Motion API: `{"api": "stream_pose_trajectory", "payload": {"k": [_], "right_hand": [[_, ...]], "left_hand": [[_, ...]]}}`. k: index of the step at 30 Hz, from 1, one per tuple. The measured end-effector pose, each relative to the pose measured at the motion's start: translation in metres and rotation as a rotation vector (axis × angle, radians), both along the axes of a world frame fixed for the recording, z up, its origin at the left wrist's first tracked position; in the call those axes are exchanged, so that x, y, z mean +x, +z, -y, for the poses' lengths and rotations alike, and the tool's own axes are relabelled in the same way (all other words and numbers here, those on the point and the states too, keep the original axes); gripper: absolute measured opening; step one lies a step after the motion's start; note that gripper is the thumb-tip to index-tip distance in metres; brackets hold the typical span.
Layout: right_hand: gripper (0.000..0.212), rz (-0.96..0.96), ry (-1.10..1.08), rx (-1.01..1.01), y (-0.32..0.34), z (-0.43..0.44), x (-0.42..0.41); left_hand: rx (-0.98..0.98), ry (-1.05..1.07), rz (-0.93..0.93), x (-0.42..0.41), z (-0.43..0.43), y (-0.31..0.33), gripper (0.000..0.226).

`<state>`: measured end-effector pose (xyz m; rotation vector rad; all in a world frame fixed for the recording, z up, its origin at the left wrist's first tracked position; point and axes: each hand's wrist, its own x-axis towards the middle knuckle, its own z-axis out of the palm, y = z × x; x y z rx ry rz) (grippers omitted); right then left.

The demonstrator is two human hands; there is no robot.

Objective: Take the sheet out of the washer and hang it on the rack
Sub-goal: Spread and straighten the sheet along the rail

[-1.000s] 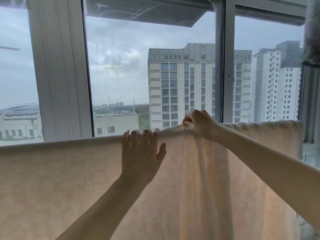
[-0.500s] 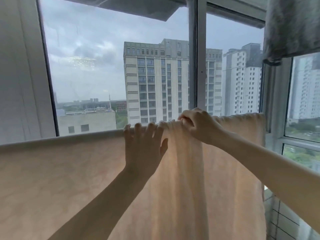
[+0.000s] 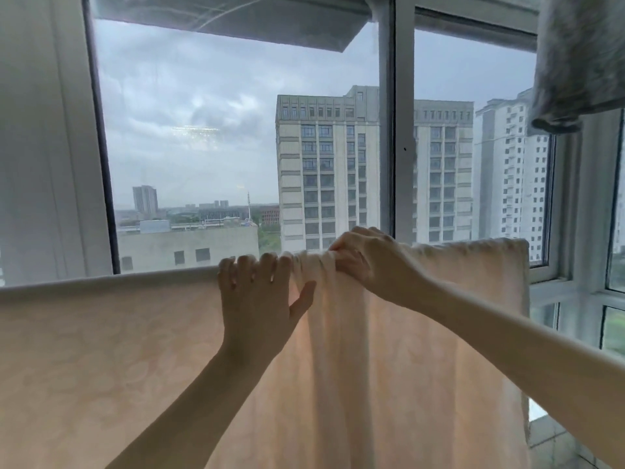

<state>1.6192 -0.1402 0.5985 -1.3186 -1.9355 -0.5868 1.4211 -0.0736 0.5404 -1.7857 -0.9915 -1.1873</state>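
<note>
Where sheet [image 3: 406, 367] bunches, right grip [image 3: 375, 265] pinching it, left grip [image 3: 257, 299] beside

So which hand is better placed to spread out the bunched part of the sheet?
Right. The right hand grips the bunch at the top of the sheet; the left hand only presses flat beside it.

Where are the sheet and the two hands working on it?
sheet [image 3: 101, 350], head view, flat stretch left of the hands.
left hand [image 3: 260, 299], head view, back of the hand.
right hand [image 3: 372, 262], head view, back of the hand gripping the bunch.
</note>
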Motion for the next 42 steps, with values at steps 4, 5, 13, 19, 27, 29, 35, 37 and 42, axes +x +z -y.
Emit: {"api": "stream_pose_trajectory", "payload": {"k": [4, 5, 13, 19, 27, 29, 35, 37, 42], "right_hand": [[0.024, 0.042, 0.107, 0.03, 0.001, -0.001, 0.009], [0.024, 0.043, 0.13, 0.032, 0.001, -0.002, 0.011], [0.018, -0.018, 0.223, 0.139, 0.0, -0.007, 0.027], [0.019, -0.051, 0.077, 0.165, 0.02, -0.009, 0.05], [0.018, -0.104, -0.18, -0.051, 0.022, 0.013, 0.131], [0.017, -0.104, -0.121, -0.033, 0.025, 0.017, 0.118], [0.021, 0.025, 0.105, -0.058, 0.021, 0.018, 0.062], [0.019, 0.059, 0.109, -0.049, 0.017, 0.015, 0.055], [0.018, 0.006, 0.166, -0.002, 0.017, 0.008, 0.054]], "left_hand": [[0.057, 0.02, 0.021, 0.002, -0.002, -0.002, 0.047], [0.08, 0.02, 0.023, 0.002, -0.001, -0.002, 0.046], [0.097, 0.004, 0.023, 0.001, 0.011, -0.001, 0.041], [0.016, 0.02, 0.007, -0.002, 0.021, 0.001, 0.042], [-0.083, 0.075, -0.024, -0.001, 0.026, 0.001, 0.047], [-0.108, 0.085, -0.036, 0.009, 0.029, 0.003, 0.048], [-0.137, 0.079, -0.038, 0.024, 0.031, 0.004, 0.048], [-0.143, 0.078, -0.036, 0.022, 0.031, 0.003, 0.049], [-0.14, 0.085, -0.039, 0.016, 0.028, 0.003, 0.047]]}}
